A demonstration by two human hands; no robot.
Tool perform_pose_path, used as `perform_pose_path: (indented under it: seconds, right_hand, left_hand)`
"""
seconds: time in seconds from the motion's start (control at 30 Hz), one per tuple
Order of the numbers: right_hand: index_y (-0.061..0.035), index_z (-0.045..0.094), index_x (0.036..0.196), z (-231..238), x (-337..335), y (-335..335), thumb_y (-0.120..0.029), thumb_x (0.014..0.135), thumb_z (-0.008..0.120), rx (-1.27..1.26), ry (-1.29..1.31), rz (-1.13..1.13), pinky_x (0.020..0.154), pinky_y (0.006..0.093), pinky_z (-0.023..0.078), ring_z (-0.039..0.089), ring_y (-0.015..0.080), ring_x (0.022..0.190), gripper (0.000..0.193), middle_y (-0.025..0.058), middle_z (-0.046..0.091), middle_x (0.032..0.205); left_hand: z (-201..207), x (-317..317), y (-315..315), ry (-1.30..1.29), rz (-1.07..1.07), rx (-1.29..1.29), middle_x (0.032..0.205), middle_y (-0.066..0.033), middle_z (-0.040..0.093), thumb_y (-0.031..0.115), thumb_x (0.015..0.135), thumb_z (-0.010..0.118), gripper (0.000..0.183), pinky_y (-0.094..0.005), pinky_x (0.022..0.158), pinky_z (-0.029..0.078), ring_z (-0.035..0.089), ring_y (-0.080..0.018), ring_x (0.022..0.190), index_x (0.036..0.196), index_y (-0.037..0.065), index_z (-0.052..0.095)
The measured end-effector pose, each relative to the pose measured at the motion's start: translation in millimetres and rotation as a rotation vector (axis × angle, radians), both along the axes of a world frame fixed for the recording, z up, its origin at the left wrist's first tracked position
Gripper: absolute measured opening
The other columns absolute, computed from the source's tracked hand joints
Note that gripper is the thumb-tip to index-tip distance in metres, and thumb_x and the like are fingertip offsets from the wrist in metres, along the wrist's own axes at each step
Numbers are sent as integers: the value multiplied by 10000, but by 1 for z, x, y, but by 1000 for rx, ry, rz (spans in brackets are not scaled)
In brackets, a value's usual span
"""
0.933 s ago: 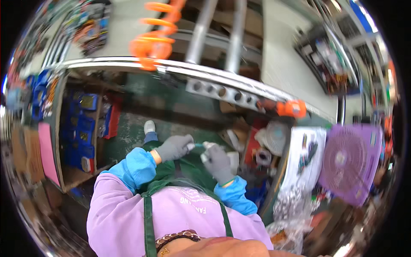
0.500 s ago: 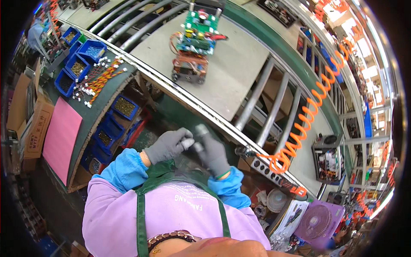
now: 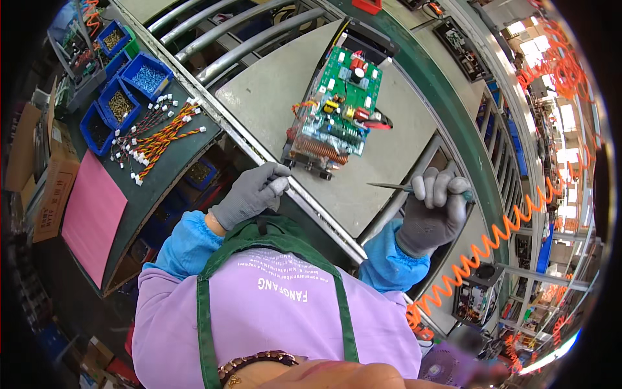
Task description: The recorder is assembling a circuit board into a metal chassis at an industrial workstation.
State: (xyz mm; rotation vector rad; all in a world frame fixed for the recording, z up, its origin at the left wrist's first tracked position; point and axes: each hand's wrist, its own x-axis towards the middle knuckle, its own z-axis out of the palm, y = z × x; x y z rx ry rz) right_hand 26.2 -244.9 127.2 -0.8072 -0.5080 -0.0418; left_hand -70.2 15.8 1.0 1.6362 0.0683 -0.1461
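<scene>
In my right hand point(image 3: 437, 207), gloved in grey, the fingers are closed around a screwdriver point(image 3: 389, 187). Its thin shaft points left and part of its green handle shows past the fingers. My left hand point(image 3: 251, 193), also gloved, is curled at the near rail with thumb and fingers together. Whatever it may hold is hidden. Ahead of both hands, apart from them, a green circuit board assembly point(image 3: 346, 97) rests on a grey board point(image 3: 259, 87). It carries a copper coil point(image 3: 324, 148), red and black leads and a black panel point(image 3: 366, 39) at its far end.
On the left bench, a bundle of red-yellow wires point(image 3: 172, 137) lies by blue screw bins point(image 3: 146, 76) and a pink sheet point(image 3: 95, 217). Metal rollers point(image 3: 259, 45) flank the grey board. An orange coiled hose point(image 3: 479, 256) hangs at the right. A cardboard box point(image 3: 57, 188) stands far left.
My right hand has moved right and up, away from my left hand, and now shows a screwdriver. My left hand has shifted slightly up. The view has turned, so the circuit board assembly appears further right.
</scene>
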Motion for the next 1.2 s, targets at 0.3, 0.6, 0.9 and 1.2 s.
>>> perform_pose_path:
  seconds: [0.3, 0.6, 0.9, 1.2]
  right_hand:
    - [-66, 552, 680, 21, 82, 32, -581, 928, 435, 16, -108, 135, 364, 211, 279, 288, 55, 393, 584, -36, 370, 466]
    - [-87, 475, 605, 2, 101, 56, -540, 945, 410, -117, -38, -47, 342, 213, 258, 279, 70, 374, 571, -31, 365, 444]
    - [-77, 425, 540, -16, 91, 60, -553, 932, 420, -167, 27, -206, 342, 240, 239, 288, 102, 369, 616, -6, 347, 440]
    - [-65, 462, 534, -21, 92, 79, -498, 936, 435, -403, -107, -282, 351, 311, 279, 365, 169, 343, 592, 36, 428, 436]
  left_hand:
    - [-16, 68, 32, 115, 66, -183, 861, -34, 613, 216, 949, 526, 221, -239, 667, 470, 556, -84, 751, 1034, 15, 565]
    - [-9, 137, 49, 357, -68, -622, 1057, -78, 549, 280, 955, 514, 401, -299, 826, 516, 607, -167, 949, 1235, 3, 439]
    - [21, 165, 48, 360, -371, -509, 1188, -149, 558, 356, 852, 540, 782, -319, 790, 497, 585, -174, 916, 1487, 79, 177]
    - [11, 162, 46, 423, -370, -510, 1215, -159, 442, 214, 794, 677, 870, -334, 904, 465, 536, -195, 1042, 1488, 80, 169]
